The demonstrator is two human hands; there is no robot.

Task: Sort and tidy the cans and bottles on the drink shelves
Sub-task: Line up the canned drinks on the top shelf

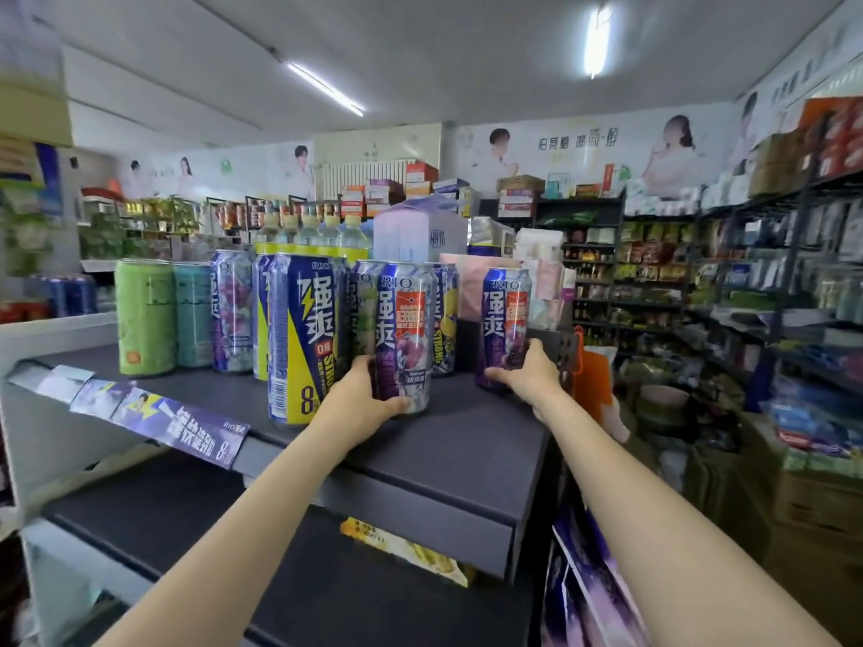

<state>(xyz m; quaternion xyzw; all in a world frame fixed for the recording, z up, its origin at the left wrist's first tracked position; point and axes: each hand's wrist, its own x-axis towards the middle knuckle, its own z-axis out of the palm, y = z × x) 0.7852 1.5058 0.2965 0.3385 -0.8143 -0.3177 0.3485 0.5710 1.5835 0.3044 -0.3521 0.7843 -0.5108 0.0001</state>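
Observation:
Tall drink cans stand on a dark top shelf (pixel 467 441). My left hand (pixel 362 396) grips the base of a purple grape can (pixel 404 329) near the shelf's middle. Further right, my right hand (pixel 527 378) grips the base of a second purple grape can (pixel 506 315) close to the shelf's right end. Both cans are upright and rest on the shelf. A blue-and-yellow can (pixel 299 333) stands just left of my left hand. Behind it are more cans: a green can (pixel 145 315), a teal can (pixel 194 312) and a purple-white can (pixel 231 310).
A lower dark shelf (pixel 280 553) juts out beneath, with a yellow pack under the top shelf. A purple price strip (pixel 187 422) hangs on the shelf's front edge. Bottles and a pale carton (pixel 415 231) stand behind the cans. Stocked racks (pixel 700 282) line the aisle to the right.

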